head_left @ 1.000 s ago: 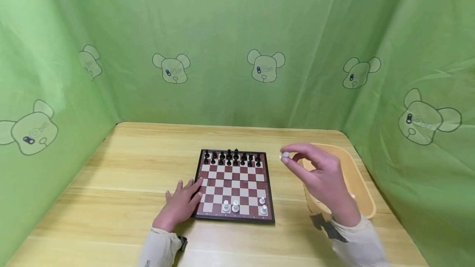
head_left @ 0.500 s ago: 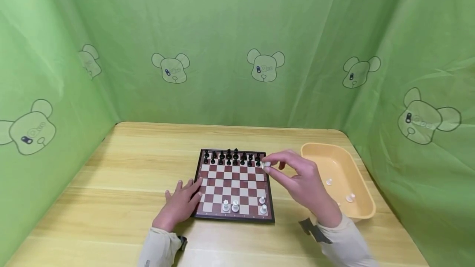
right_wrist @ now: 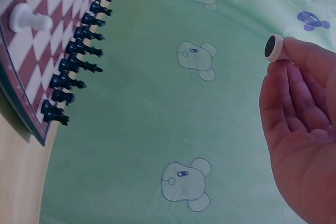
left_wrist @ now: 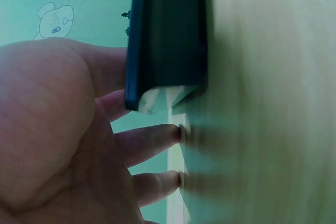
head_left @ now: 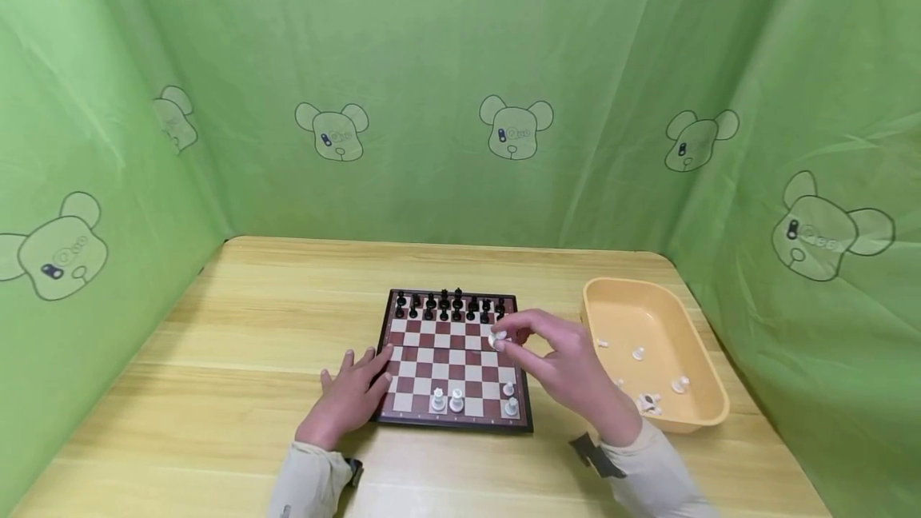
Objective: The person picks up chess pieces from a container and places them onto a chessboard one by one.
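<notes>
My right hand (head_left: 568,370) pinches a white chess piece (head_left: 496,338) between thumb and fingers, above the right part of the chessboard (head_left: 449,358). In the right wrist view, that piece (right_wrist: 274,49) shows its round, dark-bottomed base; the fingers hide its top. My left hand (head_left: 348,394) rests at the board's left edge with fingers spread, and two fingertips touch the tabletop in the left wrist view. Black chess pieces (head_left: 444,308) fill the two far rows. On the near side stand two white pieces (head_left: 456,400) in the middle and two white pieces (head_left: 511,406) at the right corner.
An orange plastic tub (head_left: 691,318) stands right of the board, with several white chess pieces (head_left: 679,384) lying in it. Green curtains (head_left: 432,198) printed with bear heads enclose the wooden table (head_left: 288,302) at the back and both sides.
My right hand has carried the white chess piece leftward and slightly nearer, from beside the tub to over the board, uncovering the tub. My left hand has stayed in place.
</notes>
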Demonstrator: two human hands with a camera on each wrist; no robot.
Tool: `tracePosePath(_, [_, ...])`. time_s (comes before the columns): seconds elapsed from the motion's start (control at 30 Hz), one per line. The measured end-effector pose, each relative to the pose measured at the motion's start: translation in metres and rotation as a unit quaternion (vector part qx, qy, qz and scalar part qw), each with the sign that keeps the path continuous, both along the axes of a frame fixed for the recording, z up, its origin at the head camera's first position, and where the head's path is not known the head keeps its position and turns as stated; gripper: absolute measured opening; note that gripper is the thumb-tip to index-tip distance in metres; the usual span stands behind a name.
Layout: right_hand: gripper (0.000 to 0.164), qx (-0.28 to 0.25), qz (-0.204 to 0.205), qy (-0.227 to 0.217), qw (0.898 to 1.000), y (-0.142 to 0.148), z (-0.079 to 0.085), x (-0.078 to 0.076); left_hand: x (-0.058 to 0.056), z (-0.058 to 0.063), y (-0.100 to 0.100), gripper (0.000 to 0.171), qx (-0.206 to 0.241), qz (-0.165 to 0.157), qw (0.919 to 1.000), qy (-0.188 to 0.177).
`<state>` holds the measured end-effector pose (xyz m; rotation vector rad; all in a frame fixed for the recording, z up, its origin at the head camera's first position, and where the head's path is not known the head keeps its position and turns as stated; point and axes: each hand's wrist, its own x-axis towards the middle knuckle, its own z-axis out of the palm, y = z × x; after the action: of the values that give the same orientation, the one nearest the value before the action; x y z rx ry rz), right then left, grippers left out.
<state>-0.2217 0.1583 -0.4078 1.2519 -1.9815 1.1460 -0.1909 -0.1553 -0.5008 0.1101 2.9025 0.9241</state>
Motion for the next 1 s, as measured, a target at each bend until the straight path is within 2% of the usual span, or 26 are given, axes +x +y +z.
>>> tracePosePath(0.33, [0.030, 0.040, -0.002, -0.020, 0.999, -0.008, -0.015, -0.001, 0.000, 0.000, 0.000, 0.050, 0.000, 0.002, 1.0000, 0.001])
tracePosePath(0.57, [0.027, 0.063, 0.022, -0.057, 0.996, -0.011, -0.027, -0.003, -0.001, 0.001, 0.000, 0.050, -0.004, 0.000, 1.0000, 0.005])
tracePosePath(0.8, [0.021, 0.105, 0.029, -0.114, 0.988, -0.014, -0.040, -0.004, 0.001, 0.006, 0.000, 0.049, -0.007, -0.001, 0.9999, 0.008])
tracePosePath(1.0, [0.019, 0.151, 0.027, -0.152, 0.976, -0.014, -0.047, -0.005, 0.001, 0.007, 0.001, 0.049, -0.004, -0.001, 1.0000, 0.006])
